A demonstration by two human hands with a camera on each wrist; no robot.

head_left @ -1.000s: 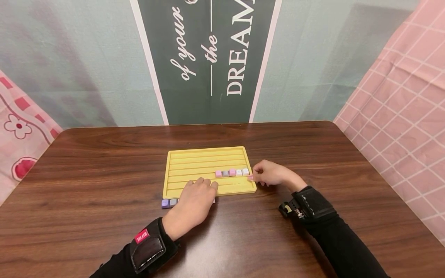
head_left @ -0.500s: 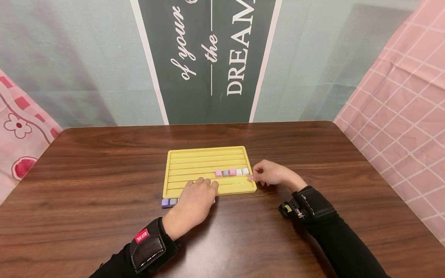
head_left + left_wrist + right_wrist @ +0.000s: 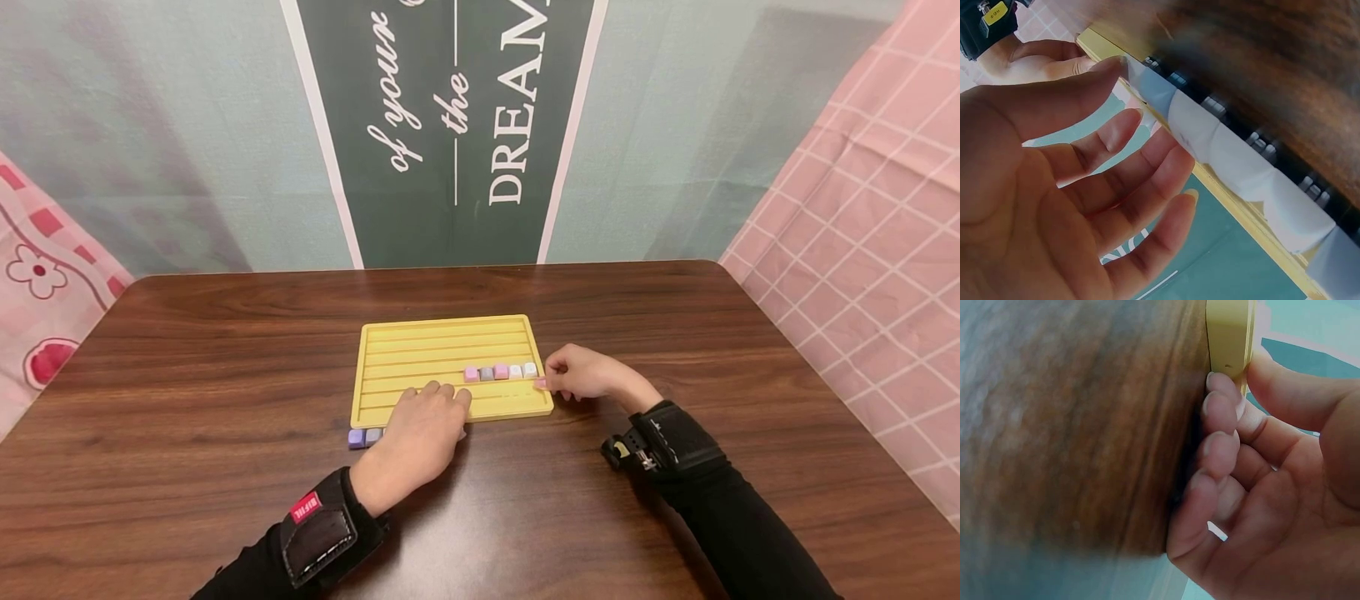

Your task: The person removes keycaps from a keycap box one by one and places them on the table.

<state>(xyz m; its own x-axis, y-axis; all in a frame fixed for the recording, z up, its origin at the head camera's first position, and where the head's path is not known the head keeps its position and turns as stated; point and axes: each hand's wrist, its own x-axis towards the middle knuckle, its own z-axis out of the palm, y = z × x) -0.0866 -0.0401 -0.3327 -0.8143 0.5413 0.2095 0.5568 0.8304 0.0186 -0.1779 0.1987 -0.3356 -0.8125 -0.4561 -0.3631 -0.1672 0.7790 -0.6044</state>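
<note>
A yellow ridged tray lies on the table. Several pink, grey and white keycaps sit in one of its rows, toward the right end. My right hand is at the tray's right edge, with thumb and finger pinching a small pink keycap. My left hand reaches over the near rim, fingers loosely bent. In the left wrist view its thumb touches the end of a row of keycaps along that rim. A purple keycap shows at the row's left end; my hand hides most of the others.
The brown wooden table extends around the tray. Behind it hangs a green and blue backdrop with white lettering. Pink patterned cloths, such as the checked cloth, hang at both sides.
My left thumb shifts slightly over the right end of the near keycap row, covering the keycap seen there before. The right hand and the tray stay essentially still.
</note>
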